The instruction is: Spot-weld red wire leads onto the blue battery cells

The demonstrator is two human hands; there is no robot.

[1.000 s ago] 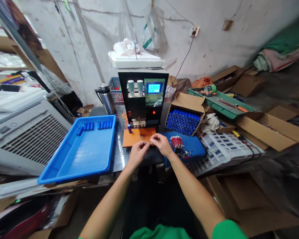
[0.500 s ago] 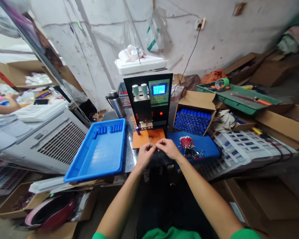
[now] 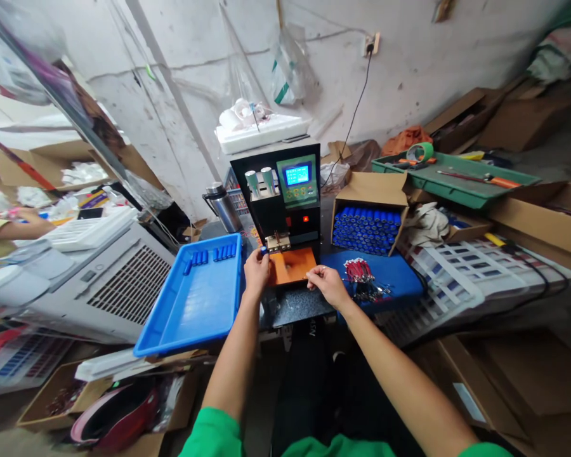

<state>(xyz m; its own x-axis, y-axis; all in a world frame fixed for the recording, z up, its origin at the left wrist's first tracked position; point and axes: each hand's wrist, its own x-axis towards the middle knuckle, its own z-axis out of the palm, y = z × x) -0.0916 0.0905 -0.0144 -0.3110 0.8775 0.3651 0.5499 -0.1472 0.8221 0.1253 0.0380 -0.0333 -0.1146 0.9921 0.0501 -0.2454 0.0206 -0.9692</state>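
My left hand [image 3: 257, 271] is closed around a blue cylindrical battery cell [image 3: 263, 251] at the left edge of the orange board [image 3: 292, 266]; most of the cell is hidden by the fingers. Over the board's front right corner, my right hand [image 3: 327, 284] is pinched shut, and whatever small thing lies between the fingertips is too tiny to make out. Behind the board stands a black spot welder [image 3: 278, 206] with a lit blue screen [image 3: 297, 175]. Red wire leads [image 3: 358, 270] lie bunched on a blue surface to the right of my right hand.
A blue tray [image 3: 195, 311] at left holds several blue cells. More cells [image 3: 366, 228] fill a cardboard box on the right. Behind are a steel flask [image 3: 224, 208] and a green tray [image 3: 457, 181] with tools. Another person's arm [image 3: 23, 225] shows at far left.
My hands have come apart. The left has moved left and up to the cell that stood by the board and grasped it; the right has shifted slightly right, still pinched.
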